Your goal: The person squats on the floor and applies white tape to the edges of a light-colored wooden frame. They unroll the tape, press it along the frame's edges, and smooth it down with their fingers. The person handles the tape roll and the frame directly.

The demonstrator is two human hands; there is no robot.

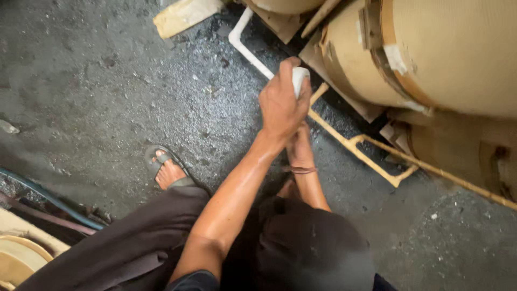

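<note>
Head | left hand (281, 105) grip closed round smooth white pipe (249, 49) | right hand (299, 144) grip hidden, cannot tell

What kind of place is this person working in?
Probably a workshop or warehouse floor. Big brown paper rolls lie on rough grey concrete, and the left hand grips a white pipe joined to yellowed piping along the ground.
</note>
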